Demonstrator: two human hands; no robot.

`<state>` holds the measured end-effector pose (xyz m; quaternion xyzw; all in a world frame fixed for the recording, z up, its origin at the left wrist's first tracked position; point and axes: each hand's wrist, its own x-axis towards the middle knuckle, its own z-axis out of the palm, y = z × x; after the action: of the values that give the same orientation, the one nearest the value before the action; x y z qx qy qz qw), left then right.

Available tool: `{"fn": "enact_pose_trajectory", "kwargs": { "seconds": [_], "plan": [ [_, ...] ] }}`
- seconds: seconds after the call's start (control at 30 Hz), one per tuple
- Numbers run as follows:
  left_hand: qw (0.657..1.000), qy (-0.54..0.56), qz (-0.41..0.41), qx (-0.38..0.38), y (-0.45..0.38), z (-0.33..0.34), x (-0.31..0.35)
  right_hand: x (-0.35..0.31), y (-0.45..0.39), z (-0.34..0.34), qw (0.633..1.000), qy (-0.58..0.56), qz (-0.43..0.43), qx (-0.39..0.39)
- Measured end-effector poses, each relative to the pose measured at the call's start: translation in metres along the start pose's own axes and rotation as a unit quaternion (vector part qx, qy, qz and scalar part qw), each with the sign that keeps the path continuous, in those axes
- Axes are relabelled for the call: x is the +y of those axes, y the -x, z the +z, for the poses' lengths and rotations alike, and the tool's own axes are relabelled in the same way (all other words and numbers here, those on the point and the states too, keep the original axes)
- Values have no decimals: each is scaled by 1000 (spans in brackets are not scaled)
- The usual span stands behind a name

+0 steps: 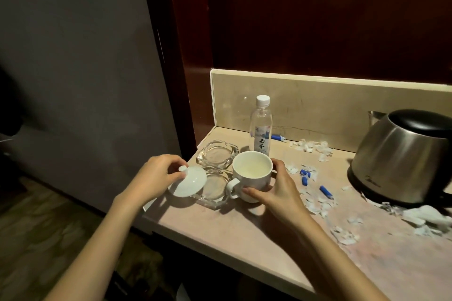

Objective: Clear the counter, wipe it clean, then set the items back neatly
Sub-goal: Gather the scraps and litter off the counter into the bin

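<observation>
A white mug (252,173) stands on the pink stone counter (220,227), its handle turned left. My right hand (276,190) grips it around the body. My left hand (154,176) pinches the knob of the mug's white lid (188,182), held tilted over a glass ashtray (215,190). A second glass ashtray (217,154) sits just behind. A clear water bottle (261,127) with a white cap stands behind the mug.
A steel kettle (401,156) with a black lid stands at the right. White paper scraps (315,149) and blue bits (325,190) litter the counter. A crumpled tissue (428,215) lies by the kettle. A beige backsplash (318,105) runs behind.
</observation>
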<state>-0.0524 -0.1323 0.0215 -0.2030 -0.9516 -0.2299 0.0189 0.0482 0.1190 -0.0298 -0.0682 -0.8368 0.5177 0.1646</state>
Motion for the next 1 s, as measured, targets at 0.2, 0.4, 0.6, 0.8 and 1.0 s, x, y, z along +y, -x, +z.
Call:
{"fn": "enact_pose_trajectory", "kwargs": {
  "seconds": [0.2, 0.4, 0.6, 0.8, 1.0],
  "plan": [
    [1000, 5, 0, -5, 5, -4, -20, 3, -14, 2, 999, 22, 10, 22],
    [1000, -6, -9, -28, 12, -6, -33, 6, -26, 8, 998, 42, 20, 35],
    [997, 4, 27, -66, 23, -3, -23, 4, -34, 11, 998, 52, 26, 37],
    [990, 24, 65, -121, 40, -1, -8, 5, -35, 11, 997, 56, 21, 43],
    [987, 14, 109, -121, 50, 8, 7, 4, -42, 13, 996, 70, 22, 47]
  ]
}}
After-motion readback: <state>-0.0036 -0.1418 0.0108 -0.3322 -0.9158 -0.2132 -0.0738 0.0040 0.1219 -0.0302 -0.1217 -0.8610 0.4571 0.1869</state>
